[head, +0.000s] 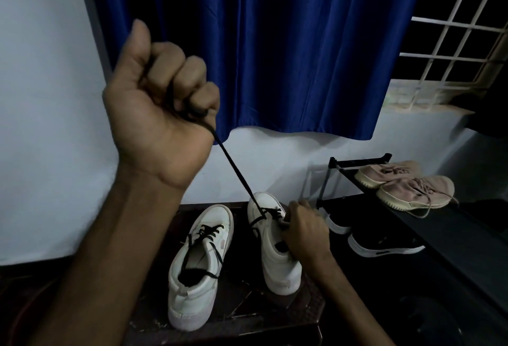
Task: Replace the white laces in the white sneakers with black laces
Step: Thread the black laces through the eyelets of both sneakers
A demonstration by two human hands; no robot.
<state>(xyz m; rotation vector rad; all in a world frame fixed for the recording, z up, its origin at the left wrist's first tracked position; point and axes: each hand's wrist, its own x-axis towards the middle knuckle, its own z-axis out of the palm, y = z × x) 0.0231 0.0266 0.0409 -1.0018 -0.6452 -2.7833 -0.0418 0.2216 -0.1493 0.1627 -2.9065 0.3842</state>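
Mid-lacing: our left grip [162, 103] fists the black lace [233, 169], pulling it taut from the low eyelets of the white sneaker [275, 257] our right grip [305, 233] steadies on the counter [247, 326]; next we need to thread the eyelet above.

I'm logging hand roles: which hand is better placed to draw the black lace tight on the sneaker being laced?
Left. The left hand grips the black lace, which runs taut from its fist down to the sneaker. The right hand holds that sneaker, so it likely serves better as the brace.
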